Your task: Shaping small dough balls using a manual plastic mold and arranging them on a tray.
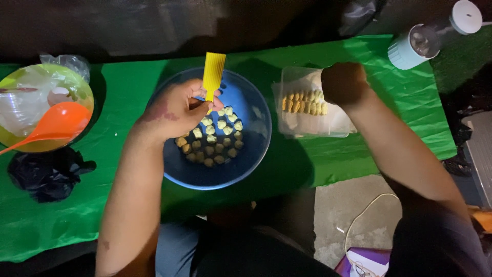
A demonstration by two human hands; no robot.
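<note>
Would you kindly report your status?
Left hand grips yellow ridged plastic comb over blue round bowl. Right hand closed above clear plastic box. Nothing obstructing.

- The green surface (128,87) shows a bare strip at centre top, between the blue bowl (251,149) and the clear tray (307,131).
- Lower left of the frame, the green cloth lies open below the black bag (48,174).
- At far left the yellow-green bowl (84,92) and orange spoon (56,123) fill the corner.
- The left hand (177,110), with the yellow comb (212,74), blocks the blue bowl's upper left.
- The right hand (343,82) covers the tray's upper right.
- The white jar (410,48) stands at upper right, near the edge.
</note>
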